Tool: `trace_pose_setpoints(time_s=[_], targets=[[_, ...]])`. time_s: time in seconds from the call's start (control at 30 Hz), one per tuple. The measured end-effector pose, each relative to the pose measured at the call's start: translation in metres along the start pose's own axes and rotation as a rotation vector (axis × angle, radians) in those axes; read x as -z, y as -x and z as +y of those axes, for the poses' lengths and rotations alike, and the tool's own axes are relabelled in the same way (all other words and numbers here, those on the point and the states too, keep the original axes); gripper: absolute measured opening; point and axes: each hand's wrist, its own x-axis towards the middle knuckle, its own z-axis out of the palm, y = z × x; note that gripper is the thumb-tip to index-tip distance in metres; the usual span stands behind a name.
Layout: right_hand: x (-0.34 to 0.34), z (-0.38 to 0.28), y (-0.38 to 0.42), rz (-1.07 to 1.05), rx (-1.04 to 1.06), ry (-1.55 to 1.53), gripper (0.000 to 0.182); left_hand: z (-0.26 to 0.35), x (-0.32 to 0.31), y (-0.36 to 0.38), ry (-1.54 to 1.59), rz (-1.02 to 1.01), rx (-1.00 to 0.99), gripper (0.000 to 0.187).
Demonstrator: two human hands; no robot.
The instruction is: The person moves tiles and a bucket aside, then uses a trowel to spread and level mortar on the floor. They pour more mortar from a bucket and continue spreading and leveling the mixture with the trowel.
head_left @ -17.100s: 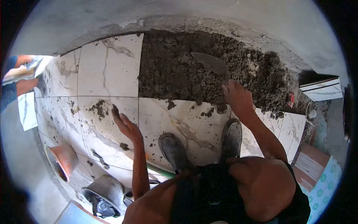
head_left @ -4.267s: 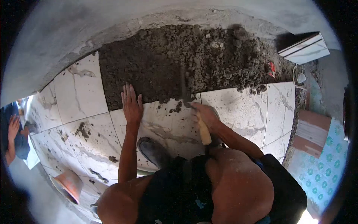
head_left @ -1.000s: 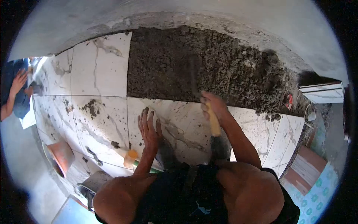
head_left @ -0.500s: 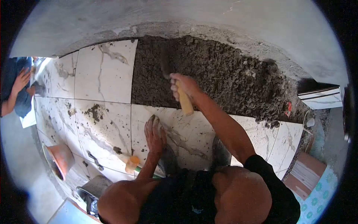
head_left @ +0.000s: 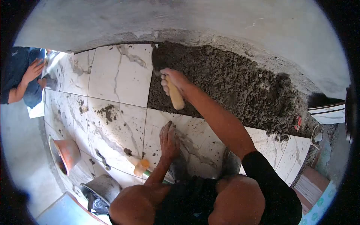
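Note:
My right hand [head_left: 173, 81] is wrapped round the light wooden handle of a trowel [head_left: 175, 93]. The trowel's dark blade lies against the grey mortar bed [head_left: 225, 78], beside the edge of a white marbled tile [head_left: 116, 75]. My left hand [head_left: 169, 140] rests flat on a speckled white tile [head_left: 195, 150] below the mortar, fingers spread and holding nothing. Near my left wrist is an orange-headed mallet [head_left: 141, 167] with a green handle, partly hidden by my forearm.
Another person [head_left: 26, 75] crouches at the far left. An orange bucket [head_left: 65, 155], a metal tool [head_left: 102, 160] and a dark bucket [head_left: 103, 189] stand or lie at lower left. A rough wall [head_left: 210, 22] runs along the mortar; cut tiles [head_left: 329, 112] lean at right.
The trowel and my right hand have moved left across the mortar, to the laid tile's edge. The whole view has shifted, with the floor appearing further right. My left hand still lies on its tile.

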Motion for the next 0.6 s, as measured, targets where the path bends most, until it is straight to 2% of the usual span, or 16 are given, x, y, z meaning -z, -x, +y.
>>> trace_pose_setpoints(time_s=[0.13,0.23,0.4,0.47,0.6], targets=[[0.002,-0.004,-0.011,0.116,0.052,0.031,0.02,-0.001,0.0,0.001,-0.021,0.002,-0.006,0.038],[0.02,-0.001,0.019,0.127,0.131,0.017,0.021,0.002,0.001,0.0,0.034,0.011,-0.013,0.037],[0.076,-0.004,0.078,0.251,0.209,-0.08,0.023,-0.001,-0.003,0.002,-0.043,0.019,-0.034,0.037],[0.095,-0.005,0.109,0.267,0.185,-0.072,0.024,-0.001,-0.004,0.001,-0.058,0.028,-0.06,0.038],[0.12,0.01,0.15,0.396,0.289,-0.018,0.023,0.003,-0.002,-0.002,-0.033,0.059,-0.092,0.038]])
